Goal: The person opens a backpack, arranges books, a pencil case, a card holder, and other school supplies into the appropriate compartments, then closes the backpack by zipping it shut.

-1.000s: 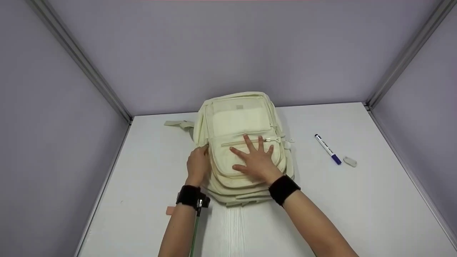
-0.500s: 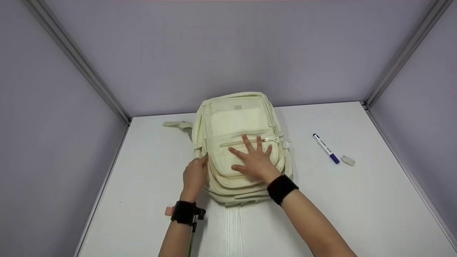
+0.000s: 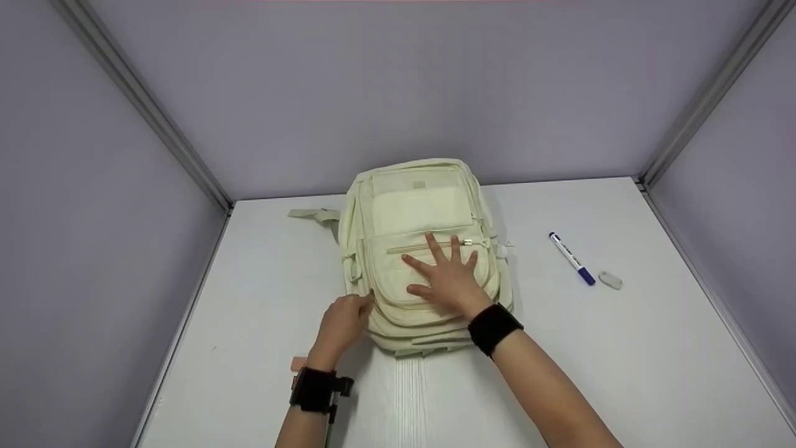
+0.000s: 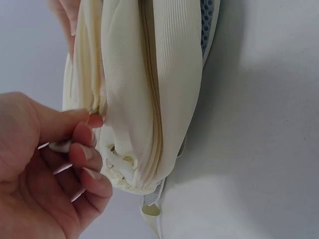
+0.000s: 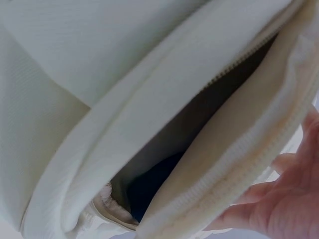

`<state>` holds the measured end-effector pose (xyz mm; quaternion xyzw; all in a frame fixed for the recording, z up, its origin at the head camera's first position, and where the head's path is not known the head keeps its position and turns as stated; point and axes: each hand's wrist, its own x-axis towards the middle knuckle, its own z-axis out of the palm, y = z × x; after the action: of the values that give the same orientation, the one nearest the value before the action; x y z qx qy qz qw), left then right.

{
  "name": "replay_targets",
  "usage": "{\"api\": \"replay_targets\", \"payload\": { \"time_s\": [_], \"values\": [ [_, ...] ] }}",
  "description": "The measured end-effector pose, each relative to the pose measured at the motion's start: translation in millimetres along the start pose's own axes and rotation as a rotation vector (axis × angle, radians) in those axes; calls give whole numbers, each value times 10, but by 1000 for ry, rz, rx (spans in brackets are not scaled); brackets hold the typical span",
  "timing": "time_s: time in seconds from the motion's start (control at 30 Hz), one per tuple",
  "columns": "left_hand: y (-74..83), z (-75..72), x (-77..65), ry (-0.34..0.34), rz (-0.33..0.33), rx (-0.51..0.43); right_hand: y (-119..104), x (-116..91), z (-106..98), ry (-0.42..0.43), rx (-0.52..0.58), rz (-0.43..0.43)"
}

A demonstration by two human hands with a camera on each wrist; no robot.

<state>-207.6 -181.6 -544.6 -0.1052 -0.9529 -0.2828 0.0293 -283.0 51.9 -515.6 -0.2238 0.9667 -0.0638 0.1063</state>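
Note:
A cream backpack (image 3: 423,208) lies front side up on the white table. At its left side my left hand (image 3: 342,320) pinches a small zipper pull (image 4: 93,110) between thumb and forefinger, the other fingers curled below. My right hand (image 3: 451,283) rests on the front pocket with fingers spread, just under a short horizontal zipper (image 3: 423,247). In the right wrist view a zipped compartment gapes along the bag's side, and something dark blue (image 5: 153,184) shows inside; most of it is hidden.
To the right lie a white marker (image 3: 571,258) with a blue cap and a small grey tag-like piece (image 3: 610,280). A flat orange-pink piece (image 3: 298,363) is beside my left wrist. A strap (image 3: 314,214) sticks out at the bag's upper left. Grey panels (image 3: 410,87) enclose the table.
My left hand has slid down the bag's left side toward its bottom, pulling the zipper pull along. The right hand has stayed spread on the front pocket.

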Motion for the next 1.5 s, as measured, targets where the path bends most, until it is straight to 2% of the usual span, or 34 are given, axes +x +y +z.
{"api": "replay_targets", "payload": {
  "time_s": [0.2, 0.37, 0.5, 0.73, 1.0, 1.27, 1.5],
  "values": [
    [36, -16, -92, -72, 43, -43, 13, 14, 16, -7, -4, 7],
    [39, 5, -113, -103, 111, 5, 20, 19, 24, -7, -20, 20],
    [45, -13, -141, -126, 124, 23, 4, 21, 32, -2, -35, 19],
    [68, -35, -187, -230, 153, -30, -29, 16, 31, 4, -67, 28],
    [124, -7, -158, -310, 254, -112, -35, 11, 31, -4, -94, 30],
    [266, 35, -73, -369, 349, -198, -31, 12, 62, 15, -117, 24],
    [403, 96, -40, -396, 404, -143, -29, 21, 68, 6, -109, 35]
  ]
}}
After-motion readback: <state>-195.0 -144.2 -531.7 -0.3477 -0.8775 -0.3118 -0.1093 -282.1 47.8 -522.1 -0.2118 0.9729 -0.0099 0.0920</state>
